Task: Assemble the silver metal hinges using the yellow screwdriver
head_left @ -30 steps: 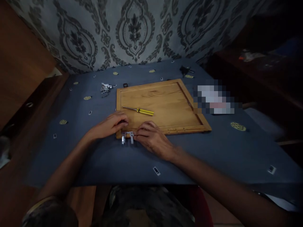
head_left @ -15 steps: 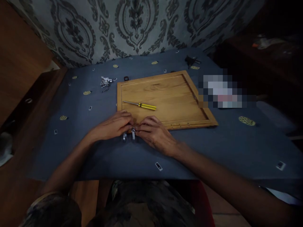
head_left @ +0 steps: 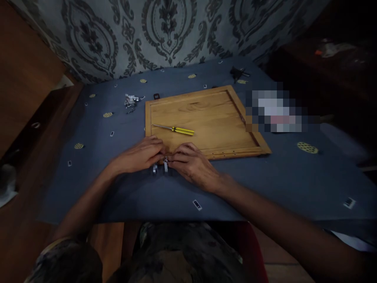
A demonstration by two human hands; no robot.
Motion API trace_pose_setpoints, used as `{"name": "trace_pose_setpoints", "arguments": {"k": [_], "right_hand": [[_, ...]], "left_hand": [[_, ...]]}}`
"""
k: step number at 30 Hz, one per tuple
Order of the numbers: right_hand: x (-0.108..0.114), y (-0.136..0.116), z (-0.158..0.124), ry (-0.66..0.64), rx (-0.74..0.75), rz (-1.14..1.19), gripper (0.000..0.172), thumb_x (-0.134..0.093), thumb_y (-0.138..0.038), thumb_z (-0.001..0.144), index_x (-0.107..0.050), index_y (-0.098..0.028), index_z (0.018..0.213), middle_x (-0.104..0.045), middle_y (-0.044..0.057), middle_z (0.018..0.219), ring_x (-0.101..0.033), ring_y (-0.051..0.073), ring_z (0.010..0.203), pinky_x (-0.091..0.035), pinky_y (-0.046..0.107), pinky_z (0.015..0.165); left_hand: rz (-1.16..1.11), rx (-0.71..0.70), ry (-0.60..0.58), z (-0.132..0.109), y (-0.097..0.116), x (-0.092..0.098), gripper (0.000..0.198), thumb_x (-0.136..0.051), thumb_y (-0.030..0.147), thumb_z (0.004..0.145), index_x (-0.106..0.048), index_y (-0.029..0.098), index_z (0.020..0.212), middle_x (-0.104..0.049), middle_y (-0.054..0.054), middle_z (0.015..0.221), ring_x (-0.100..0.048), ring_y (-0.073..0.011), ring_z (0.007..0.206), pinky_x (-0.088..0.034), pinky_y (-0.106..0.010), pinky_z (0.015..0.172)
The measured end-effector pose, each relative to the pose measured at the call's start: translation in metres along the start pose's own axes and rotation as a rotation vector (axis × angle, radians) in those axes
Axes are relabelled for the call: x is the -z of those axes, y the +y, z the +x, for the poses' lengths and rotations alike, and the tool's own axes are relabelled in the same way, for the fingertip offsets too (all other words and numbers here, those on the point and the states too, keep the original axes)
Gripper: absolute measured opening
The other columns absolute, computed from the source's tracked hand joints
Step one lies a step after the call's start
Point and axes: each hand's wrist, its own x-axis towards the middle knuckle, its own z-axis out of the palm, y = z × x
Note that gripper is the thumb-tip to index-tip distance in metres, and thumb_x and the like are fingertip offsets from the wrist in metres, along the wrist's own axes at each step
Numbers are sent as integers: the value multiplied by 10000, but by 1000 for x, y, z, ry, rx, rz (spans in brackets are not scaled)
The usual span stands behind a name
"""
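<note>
A wooden panel point(head_left: 206, 122) with a raised frame lies on the blue tablecloth. At its near left edge my left hand point(head_left: 145, 152) and my right hand point(head_left: 193, 165) meet, fingertips bent and nearly touching. Between them a small silvery metal fitting point(head_left: 165, 166) juts over the edge toward me, with my right fingers against its upper end. Another silvery fitting point(head_left: 154, 169) hangs just below my left fingers. What the left fingertips pinch is hidden. On the panel, beyond the hands, rests a screwdriver point(head_left: 179, 130) with a yellow and black handle.
Several silvery metal fittings point(head_left: 131, 100) lie in a heap past the panel's left corner. A small black piece point(head_left: 156, 96) sits by the far edge. Dark objects point(head_left: 238, 73) lie at the back right, near a blurred-out item point(head_left: 277, 112). Small holes point(head_left: 224, 153) mark the panel's near rail.
The view has shifted very slightly. Both hands stay at the same fitting on the panel's near edge, with hardly any visible finger movement.
</note>
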Motion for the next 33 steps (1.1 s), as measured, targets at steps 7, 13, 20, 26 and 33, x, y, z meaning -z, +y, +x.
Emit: {"name": "trace_pose_setpoints", "arguments": {"k": [7, 13, 20, 26, 33], "right_hand": [[1, 0, 0, 1, 4, 7, 161, -620, -144, 1024, -761, -212, 990, -819, -3, 957, -598, 203, 927, -405, 369, 892], [1, 0, 1, -16, -1, 15, 159, -622, -147, 1025, -762, -220, 1006, -824, -3, 968, -601, 197, 919, -403, 367, 891], [0, 2, 0, -31, -8, 16, 147, -625, -163, 1029, -755, -227, 1006, -823, -2, 990, -597, 198, 922, -395, 377, 892], [1, 1, 1, -18, -5, 15, 131, -639, -152, 1020, -744, -207, 964, -819, -9, 956, -594, 196, 912, -398, 371, 896], [4, -2, 1, -65, -29, -18, 155, -607, -155, 1034, -738, -211, 974, -801, 4, 963, -596, 201, 952, -423, 395, 905]], "left_hand": [[13, -7, -1, 0, -2, -1, 194, -479, 248, 1069, -602, 180, 936, -642, -62, 964, -582, -230, 977, -463, -370, 940], [25, -6, 5, 0, -3, -1, 196, -476, 252, 1070, -608, 173, 948, -643, -71, 979, -584, -234, 984, -460, -367, 933], [79, 2, 5, 1, -2, -1, 203, -474, 249, 1070, -605, 180, 932, -640, -65, 957, -589, -232, 976, -460, -356, 903], [103, 0, -10, 5, 3, 1, 185, -487, 210, 1055, -614, 177, 924, -638, -66, 939, -591, -241, 974, -450, -367, 930], [19, 25, 19, 8, 5, 1, 125, -549, 208, 1042, -602, 188, 931, -631, -60, 973, -582, -240, 977, -455, -364, 911]]}}
